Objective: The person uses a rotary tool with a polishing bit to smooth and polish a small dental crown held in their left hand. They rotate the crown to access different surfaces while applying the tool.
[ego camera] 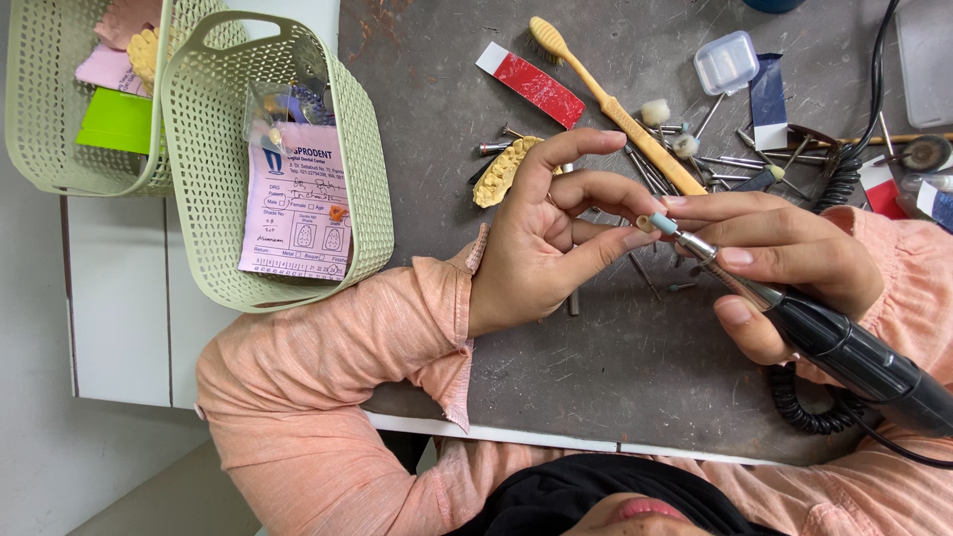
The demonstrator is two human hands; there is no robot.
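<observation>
My left hand (551,238) pinches a tiny tooth-coloured crown (646,224) between thumb and fingertips above the grey bench. My right hand (784,263) grips a black and silver rotary handpiece (844,347) like a pen. Its pale blue tip (663,223) touches the crown. A black coiled cord (804,402) runs from the handpiece across the bench. Both arms wear peach sleeves.
Two pale green mesh baskets (369,189) stand at the left, one holding a pink form. On the grey bench (615,377) lie a yellow dental cast (501,171), a yellow toothbrush (606,99), a red and white strip (531,84), several metal burs (740,159) and a small clear box (726,62).
</observation>
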